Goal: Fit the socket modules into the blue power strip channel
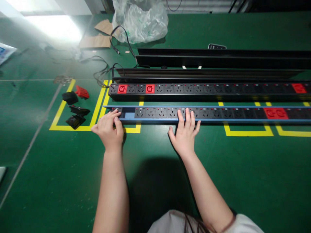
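A long power strip with blue rails [155, 120] lies across the green table, fitted with a row of black sockets [161, 112] and a pair of red ones [276, 113]. Near its left end a bare gap [129, 115] shows between the modules. My left hand [109, 131] is at that end, its curled fingers and thumb closed on a black socket module [120, 110], mostly covered by the fingertips. My right hand [185, 134] lies with fingers spread over the sockets further right, pressing nothing between them.
Loose black socket modules [75, 121] and a red module [82, 92] lie at left within yellow tape. Behind the strip run a second socket strip [189, 95] and black channels [218, 61]. Further back are a cable [127, 38], cardboard [96, 41] and a plastic bag [143, 22].
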`<state>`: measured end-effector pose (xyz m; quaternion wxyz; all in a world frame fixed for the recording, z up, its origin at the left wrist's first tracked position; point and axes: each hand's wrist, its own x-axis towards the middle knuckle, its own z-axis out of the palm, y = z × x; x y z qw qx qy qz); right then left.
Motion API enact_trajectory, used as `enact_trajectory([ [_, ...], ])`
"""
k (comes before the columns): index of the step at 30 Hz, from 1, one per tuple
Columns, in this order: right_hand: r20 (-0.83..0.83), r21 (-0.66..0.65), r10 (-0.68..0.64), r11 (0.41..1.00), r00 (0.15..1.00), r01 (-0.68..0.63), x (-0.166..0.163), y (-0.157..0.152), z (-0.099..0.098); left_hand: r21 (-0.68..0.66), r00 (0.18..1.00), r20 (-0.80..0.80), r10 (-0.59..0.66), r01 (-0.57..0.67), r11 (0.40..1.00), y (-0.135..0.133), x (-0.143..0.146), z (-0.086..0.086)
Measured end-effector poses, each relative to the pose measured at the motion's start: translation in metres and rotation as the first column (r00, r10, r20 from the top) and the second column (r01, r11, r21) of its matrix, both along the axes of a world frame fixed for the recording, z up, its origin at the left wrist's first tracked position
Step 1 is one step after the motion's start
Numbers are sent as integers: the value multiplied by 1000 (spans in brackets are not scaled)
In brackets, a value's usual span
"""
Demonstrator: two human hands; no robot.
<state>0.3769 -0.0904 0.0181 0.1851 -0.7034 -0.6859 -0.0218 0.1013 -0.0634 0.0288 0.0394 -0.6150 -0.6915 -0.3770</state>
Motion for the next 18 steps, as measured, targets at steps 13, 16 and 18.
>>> enact_trajectory([
  [13,7,9,0,1000,1000,0,0,0,-1,19,999,-40,-30,31,999,0,1,1],
  [16,7,18,0,1000,1000,0,0,0,-1,19,999,-42,-32,33,999,0,2,2],
  [18,0,21,1,1000,1000,-1,0,0,-1,14,999,-37,-35,36,999,0,2,3],
])
